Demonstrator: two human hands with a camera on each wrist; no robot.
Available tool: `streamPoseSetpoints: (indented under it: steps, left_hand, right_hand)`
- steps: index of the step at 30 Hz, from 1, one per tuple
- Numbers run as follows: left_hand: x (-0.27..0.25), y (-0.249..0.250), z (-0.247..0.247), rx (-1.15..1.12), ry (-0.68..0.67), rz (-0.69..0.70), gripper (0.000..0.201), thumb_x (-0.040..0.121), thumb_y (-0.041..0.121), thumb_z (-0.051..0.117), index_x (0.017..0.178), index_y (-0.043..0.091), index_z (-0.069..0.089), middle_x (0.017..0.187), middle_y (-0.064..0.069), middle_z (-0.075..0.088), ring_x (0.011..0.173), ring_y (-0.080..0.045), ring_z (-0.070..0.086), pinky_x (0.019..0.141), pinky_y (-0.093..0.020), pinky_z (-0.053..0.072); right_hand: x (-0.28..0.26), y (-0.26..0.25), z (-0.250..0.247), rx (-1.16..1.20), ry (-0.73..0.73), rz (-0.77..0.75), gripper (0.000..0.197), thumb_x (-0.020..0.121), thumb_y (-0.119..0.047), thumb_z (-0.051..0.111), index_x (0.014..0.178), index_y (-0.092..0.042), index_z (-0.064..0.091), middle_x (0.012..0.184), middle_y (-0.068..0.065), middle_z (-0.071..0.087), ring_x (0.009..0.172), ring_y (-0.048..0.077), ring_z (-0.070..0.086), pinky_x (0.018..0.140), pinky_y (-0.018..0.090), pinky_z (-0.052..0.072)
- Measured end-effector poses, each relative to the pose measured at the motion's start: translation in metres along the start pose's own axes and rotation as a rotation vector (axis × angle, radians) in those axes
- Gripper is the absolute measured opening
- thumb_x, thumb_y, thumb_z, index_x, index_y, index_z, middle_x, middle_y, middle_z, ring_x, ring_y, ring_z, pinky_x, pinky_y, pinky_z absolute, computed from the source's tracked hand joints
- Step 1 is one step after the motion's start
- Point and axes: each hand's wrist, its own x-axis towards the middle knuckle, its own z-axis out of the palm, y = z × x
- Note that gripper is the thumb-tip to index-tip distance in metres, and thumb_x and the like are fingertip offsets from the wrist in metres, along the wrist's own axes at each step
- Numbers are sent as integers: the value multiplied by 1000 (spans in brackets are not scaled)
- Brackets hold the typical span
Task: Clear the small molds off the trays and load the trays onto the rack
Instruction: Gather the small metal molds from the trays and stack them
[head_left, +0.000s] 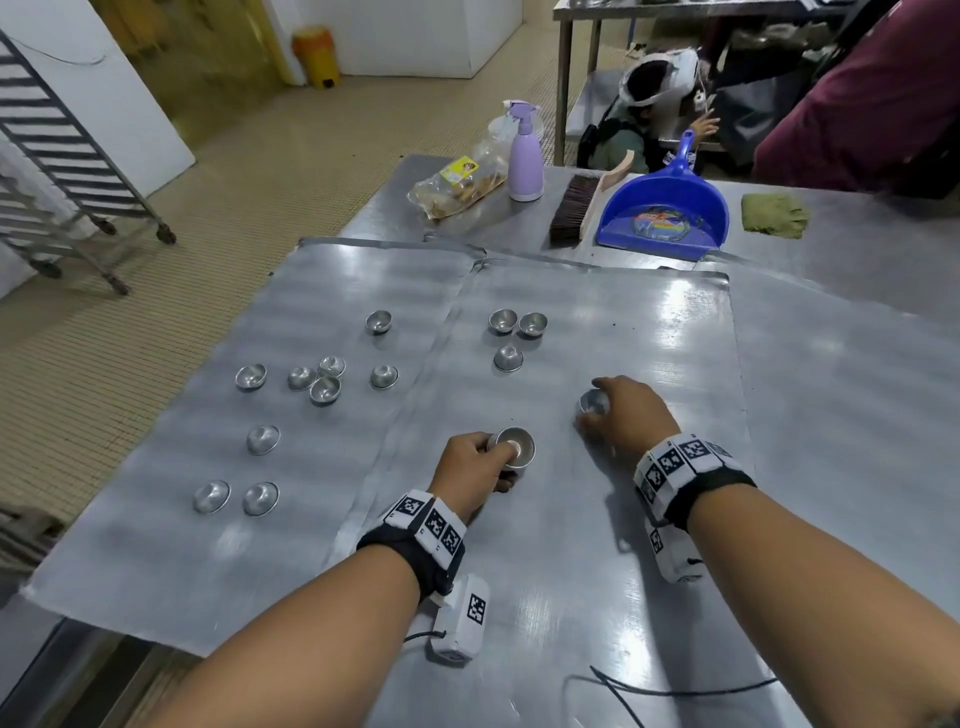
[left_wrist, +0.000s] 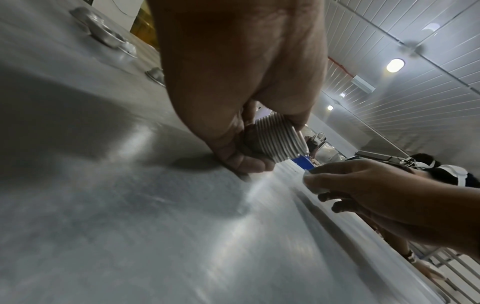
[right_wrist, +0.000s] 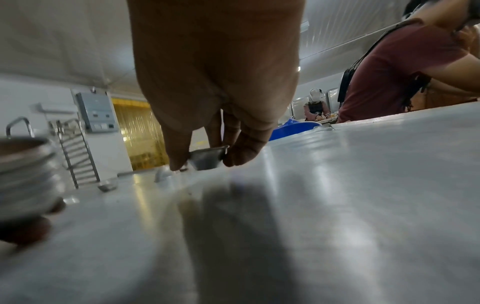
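Currently the left hand (head_left: 475, 462) grips a nested stack of molds (left_wrist: 279, 142), fingers curled round it, low over the right tray (head_left: 675, 338). The right hand (head_left: 628, 415) pinches a single mold (right_wrist: 207, 157) by its rim, at or just above that tray. Advice: seat this mold squarely into the stack's open top before releasing. Loose molds (head_left: 324, 389) remain on the left tray (head_left: 156, 545); the rack (head_left: 62, 156) stands well apart.
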Motion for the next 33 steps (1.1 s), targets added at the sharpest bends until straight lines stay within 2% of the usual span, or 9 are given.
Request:
streamPoseSetpoints:
  steps: [5,9,12,16,19,22,25,28,33]
  left_hand:
    - [6,8,6,-33,35,8,8,85,4,65,79,2,71,67,-10,65,61,-27,65,58,-31,51]
    - [6,16,11,-123,15,-26,11,86,7,68,84,-3,72,71,-13,67,60,-25,62,61,-33,52]
    - [-1,23,12,-215,-14,-47,14,88,8,63,82,-2,71,65,-10,63,59,-23,61,63,-33,52]
    - [-8,29,10,-360,-10,-85,26,92,11,56,70,2,63,52,-6,52,44,-16,52,62,-32,46]
    - [-7,27,1,-370,-5,-97,24,91,22,60,78,4,70,66,-11,62,57,-20,60,67,-36,51]
    - [-4,23,-8,-313,-14,-68,27,80,30,72,84,4,73,72,-15,62,63,-23,61,64,-33,51]
    - [5,20,-19,-245,35,-59,20,82,19,71,84,-1,72,69,-15,59,60,-23,56,58,-29,48]
    - [19,18,-32,-140,89,-86,14,87,8,63,86,-4,69,67,-15,60,55,-23,54,52,-26,45]
    - [34,18,-46,53,-26,-99,9,85,7,63,83,-2,65,71,-17,56,59,-24,51,48,-23,38]
  right_hand:
    - [-27,-14,-5,386,112,-81,51,77,-37,81,121,-20,62,110,2,68,96,21,64,86,35,53]
    - [-50,-39,3,495,109,-192,54,74,-50,79,119,-29,59,107,-8,69,95,9,66,83,30,55]
    - [-54,-50,13,485,62,-207,57,72,-55,75,122,-33,55,110,-9,70,100,10,66,87,34,55]
    - [-55,-60,23,456,36,-207,54,78,-50,76,123,-32,53,112,-6,70,101,14,66,88,36,54]
    - [-54,-67,29,449,42,-214,55,77,-49,76,124,-31,54,111,-6,71,100,15,66,88,36,54]
    - [-54,-73,34,452,14,-231,63,75,-52,77,130,-32,53,115,-6,70,105,13,65,91,34,53]
    - [-53,-75,35,478,-47,-234,68,78,-55,73,137,-34,49,126,-8,65,114,9,61,95,33,52]
    - [-40,-68,33,444,-53,-169,55,88,-46,66,138,-30,50,135,-7,60,113,12,62,95,34,51]
    - [10,-47,29,242,-51,-17,43,93,-36,61,132,-19,59,133,2,64,112,22,63,100,34,47]
